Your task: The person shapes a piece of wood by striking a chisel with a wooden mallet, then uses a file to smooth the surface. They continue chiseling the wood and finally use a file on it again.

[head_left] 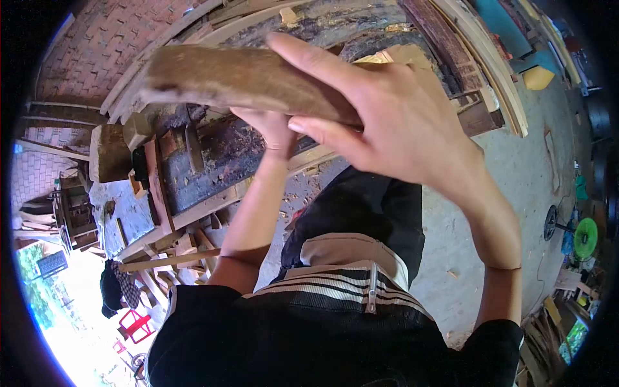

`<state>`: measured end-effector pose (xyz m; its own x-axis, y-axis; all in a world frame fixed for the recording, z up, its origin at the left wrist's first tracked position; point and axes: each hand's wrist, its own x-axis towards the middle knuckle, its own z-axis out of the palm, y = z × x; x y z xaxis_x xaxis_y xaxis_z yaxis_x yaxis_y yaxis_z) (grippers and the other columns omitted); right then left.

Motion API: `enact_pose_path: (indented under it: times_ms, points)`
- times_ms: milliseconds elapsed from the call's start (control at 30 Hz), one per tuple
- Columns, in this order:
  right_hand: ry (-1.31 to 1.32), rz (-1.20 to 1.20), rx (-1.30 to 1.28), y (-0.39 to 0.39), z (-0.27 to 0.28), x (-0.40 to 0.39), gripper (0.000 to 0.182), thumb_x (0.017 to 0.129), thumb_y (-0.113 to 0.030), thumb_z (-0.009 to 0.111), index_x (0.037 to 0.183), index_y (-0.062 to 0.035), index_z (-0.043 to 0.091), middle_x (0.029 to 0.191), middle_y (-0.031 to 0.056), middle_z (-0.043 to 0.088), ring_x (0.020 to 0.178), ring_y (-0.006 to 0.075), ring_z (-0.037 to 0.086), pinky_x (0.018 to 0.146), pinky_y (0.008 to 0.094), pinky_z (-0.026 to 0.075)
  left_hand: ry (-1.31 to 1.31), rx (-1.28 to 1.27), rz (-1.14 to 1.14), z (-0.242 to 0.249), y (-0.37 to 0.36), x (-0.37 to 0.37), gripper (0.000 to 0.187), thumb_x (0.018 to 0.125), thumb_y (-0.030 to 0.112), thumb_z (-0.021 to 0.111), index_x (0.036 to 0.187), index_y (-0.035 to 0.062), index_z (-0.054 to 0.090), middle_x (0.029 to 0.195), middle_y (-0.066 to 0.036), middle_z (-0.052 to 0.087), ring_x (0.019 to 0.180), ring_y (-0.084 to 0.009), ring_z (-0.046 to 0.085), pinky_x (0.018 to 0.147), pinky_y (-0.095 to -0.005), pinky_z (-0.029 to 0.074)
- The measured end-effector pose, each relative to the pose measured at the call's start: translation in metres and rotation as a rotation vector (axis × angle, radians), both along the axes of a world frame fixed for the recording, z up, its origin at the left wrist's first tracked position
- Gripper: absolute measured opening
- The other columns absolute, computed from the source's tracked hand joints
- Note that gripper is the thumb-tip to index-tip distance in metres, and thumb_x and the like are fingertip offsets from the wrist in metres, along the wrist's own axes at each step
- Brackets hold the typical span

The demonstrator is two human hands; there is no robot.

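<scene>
1. The wooden board [238, 80] looks brown, matt and rough-sawn.
2. The counter [219, 161] is dark, weathered wood, scarred and strewn with pale shavings.
3. The floor [529, 174] is grey, dull concrete, dusty and rough.
4. The jacket [335, 329] is dark matt cloth with white stripes.
5. The stool [137, 324] is glossy red plastic.

Board [238, 80]: brown, weathered wood with a rough face, flat and elongated. Held raised near the camera, lying roughly level, left end free and blurred.
</scene>
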<state>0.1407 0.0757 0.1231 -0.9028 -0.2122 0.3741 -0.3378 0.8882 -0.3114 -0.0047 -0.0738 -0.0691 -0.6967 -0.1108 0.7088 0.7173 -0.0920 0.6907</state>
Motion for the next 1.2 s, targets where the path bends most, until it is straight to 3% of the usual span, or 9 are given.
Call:
enact_pose_path:
  times_ms: [100,167,233,500,600,633,833,900,1200]
  points:
    - [-0.307,-0.099,-0.161,0.014,0.007,0.004,0.068,0.092,-0.040,0.067,0.151,-0.0167,0.042,0.111,0.0243,0.069,0.094,0.0325,0.071,0.086,0.0381,0.055,-0.426,0.542,-0.192,0.066,0.012,0.020,0.024,0.093,0.013,0.070,0.109,0.0033,0.055,0.074,-0.005,0.060,0.061,-0.0134,0.058,0.052,-0.0300,0.049]
    - [-0.057,-0.067,-0.286,0.032,-0.038,0.000,0.066,0.093,-0.041,0.065,0.149,-0.0133,0.044,0.108,0.0221,0.070,0.086,0.0291,0.071,0.078,0.0369,0.055,-0.553,0.461,-0.099,0.087,0.005,0.019,0.022,0.100,0.015,0.060,0.083,0.0066,0.048,0.055,0.003,0.037,0.044,-0.0083,0.031,0.042,-0.0280,0.027]
    - [0.202,-0.036,-0.409,0.041,-0.062,0.007,0.064,0.095,-0.042,0.063,0.147,-0.0100,0.046,0.105,0.0199,0.071,0.078,0.0258,0.072,0.069,0.0356,0.055,-0.496,0.513,-0.196,0.079,-0.005,0.008,0.025,0.100,0.020,0.062,0.084,0.0059,0.049,0.056,0.001,0.039,0.044,-0.0089,0.033,0.042,-0.0279,0.028]
    - [-0.374,-0.443,-0.746,0.036,-0.098,0.068,0.068,0.095,-0.034,0.065,0.151,-0.0039,0.039,0.137,0.0207,0.059,0.125,0.0275,0.058,0.101,0.0334,0.045,-0.441,0.392,-0.180,0.086,0.025,0.038,0.020,0.091,0.017,0.075,0.095,0.0052,0.059,0.057,0.001,0.054,0.043,-0.0064,0.045,0.039,-0.0260,0.034]
    - [-0.460,-0.392,-0.919,0.014,-0.052,0.048,0.067,0.095,-0.031,0.064,0.151,-0.0028,0.039,0.139,0.0173,0.058,0.131,0.0239,0.053,0.105,0.0313,0.042,-0.238,0.103,0.158,0.051,0.039,0.038,0.029,0.087,0.011,0.077,0.107,0.0064,0.058,0.095,-0.002,0.065,0.072,-0.0112,0.061,0.061,-0.0282,0.049]
    - [-0.436,-0.313,-0.831,0.002,-0.038,0.038,0.066,0.095,-0.029,0.063,0.151,-0.0036,0.039,0.140,0.0175,0.057,0.131,0.0250,0.053,0.105,0.0322,0.042,-0.607,0.206,-0.135,0.067,0.036,0.054,0.022,0.086,0.008,0.077,0.101,0.0063,0.061,0.087,-0.001,0.066,0.072,-0.0072,0.058,0.064,-0.0273,0.049]
    - [-0.184,-0.185,-0.164,-0.010,0.031,0.035,0.058,0.094,-0.018,0.056,0.150,-0.0083,0.043,0.144,0.0188,0.053,0.131,0.0316,0.052,0.108,0.0374,0.040,0.097,-0.128,0.154,0.077,0.049,0.069,0.016,0.081,0.005,0.078,0.086,0.0032,0.062,0.068,-0.010,0.058,0.057,-0.0155,0.051,0.056,-0.0289,0.045]
    - [-0.180,-0.159,-0.039,-0.001,0.032,0.035,0.066,0.090,-0.017,0.062,0.151,-0.0055,0.041,0.141,0.0219,0.055,0.131,0.0325,0.052,0.110,0.0397,0.039,-0.182,0.215,-0.191,0.078,0.050,0.072,0.015,0.080,0.003,0.076,0.087,0.0029,0.063,0.068,-0.009,0.057,0.060,-0.0107,0.050,0.058,-0.0276,0.045]
    - [-0.167,-0.074,-0.212,0.001,0.012,0.041,0.069,0.090,-0.026,0.069,0.151,-0.0104,0.042,0.133,0.0225,0.060,0.124,0.0409,0.057,0.103,0.0401,0.046,-0.175,0.218,0.077,0.055,0.035,0.067,0.031,0.078,0.012,0.080,0.099,0.0013,0.061,0.101,-0.008,0.066,0.078,-0.0108,0.062,0.067,-0.0286,0.053]
